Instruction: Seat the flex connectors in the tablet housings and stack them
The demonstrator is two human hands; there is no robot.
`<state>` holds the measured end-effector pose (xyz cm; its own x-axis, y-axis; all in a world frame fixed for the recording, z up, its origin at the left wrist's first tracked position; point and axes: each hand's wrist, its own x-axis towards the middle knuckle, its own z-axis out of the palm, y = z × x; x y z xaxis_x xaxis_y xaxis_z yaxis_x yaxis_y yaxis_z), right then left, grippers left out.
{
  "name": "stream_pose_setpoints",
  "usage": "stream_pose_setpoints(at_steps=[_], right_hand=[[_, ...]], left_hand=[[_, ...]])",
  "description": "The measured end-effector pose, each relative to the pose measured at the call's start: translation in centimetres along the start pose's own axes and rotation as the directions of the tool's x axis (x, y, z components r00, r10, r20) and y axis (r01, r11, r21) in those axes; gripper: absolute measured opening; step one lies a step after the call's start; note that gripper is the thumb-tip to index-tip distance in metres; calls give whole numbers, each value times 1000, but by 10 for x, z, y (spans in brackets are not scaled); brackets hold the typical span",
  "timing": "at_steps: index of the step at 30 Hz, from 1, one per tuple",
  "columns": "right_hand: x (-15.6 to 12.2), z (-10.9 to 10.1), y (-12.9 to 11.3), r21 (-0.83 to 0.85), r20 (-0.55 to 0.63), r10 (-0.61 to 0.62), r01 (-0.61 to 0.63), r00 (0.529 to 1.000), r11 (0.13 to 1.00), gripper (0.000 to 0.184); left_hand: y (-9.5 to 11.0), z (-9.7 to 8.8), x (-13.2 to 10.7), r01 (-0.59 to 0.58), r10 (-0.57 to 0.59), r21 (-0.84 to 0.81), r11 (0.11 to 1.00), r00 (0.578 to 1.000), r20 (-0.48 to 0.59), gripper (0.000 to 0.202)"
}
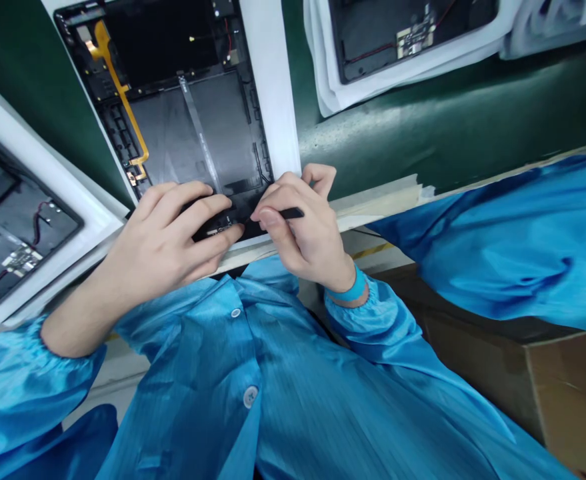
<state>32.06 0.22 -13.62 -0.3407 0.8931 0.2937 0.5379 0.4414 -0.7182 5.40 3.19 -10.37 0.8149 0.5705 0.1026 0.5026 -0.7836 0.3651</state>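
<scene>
An opened tablet (pixel 173 127) lies in front of me with its inner parts bare. An orange flex cable (pixel 125 100) runs down its left side, and a grey ribbon strip (pixel 197 127) crosses its middle. My left hand (pixel 165 230) rests over the tablet's near end, fingers apart and fingertips touching it beside a small circuit part (pixel 220 227). Close to its right, my right hand (pixel 305 223) pinches a slim black tool (pixel 291 213) whose tip is hidden by the fingers. What lies beneath both hands is partly covered.
White foam sheets (pixel 267 73) lie under the tablet on a green mat (pixel 453 113). Another opened tablet (pixel 17 220) is at left, and one more (pixel 407 33) at upper right. A blue sleeve (pixel 517 247) of another person reaches in at right, above a cardboard box (pixel 567 400).
</scene>
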Motion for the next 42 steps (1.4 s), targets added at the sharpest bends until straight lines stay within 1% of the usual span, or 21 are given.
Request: stream_pose_setpoints(at_steps=[4,9,12,16,18,21,24,27,31,37,42], right_hand=[[-1,0,-1,2,-30,30,-30,999,1000,37],[0,-1,-2,8,-46,-17,17,999,1000,34],[1,0,-3,-2,-53,-30,30,998,1000,33],[3,0,-3,-50,-86,-104,100,991,994,29],[4,-2,-2,-68,-73,-125,121,989,990,30],[8,-6,2,-82,7,-121,121,993,989,35],[13,-12,5,-102,52,-122,127,991,987,39],[17,-14,7,-88,69,-107,113,992,990,40],[18,-15,7,-70,17,-63,64,998,995,36],[16,-16,4,-83,-31,-1,-1,1000,997,35],[13,-15,3,-69,-37,92,-95,995,993,40]], left_hand=[[1,0,0,21,-21,9,1000,1000,19,32],[1,1,0,51,-50,-92,994,999,8,31],[1,2,0,35,-35,-44,998,999,6,30],[1,2,0,-32,34,43,999,998,-50,31],[2,3,0,-32,35,68,997,998,-43,31],[2,3,-1,-35,39,103,994,999,-32,32],[1,2,0,-88,98,107,990,991,-88,31],[-1,3,2,-133,147,108,985,980,-136,30],[-2,4,3,-147,164,121,982,975,-150,29],[-1,3,3,-134,149,105,985,977,-149,30],[1,1,3,-131,142,92,987,983,-118,30]])
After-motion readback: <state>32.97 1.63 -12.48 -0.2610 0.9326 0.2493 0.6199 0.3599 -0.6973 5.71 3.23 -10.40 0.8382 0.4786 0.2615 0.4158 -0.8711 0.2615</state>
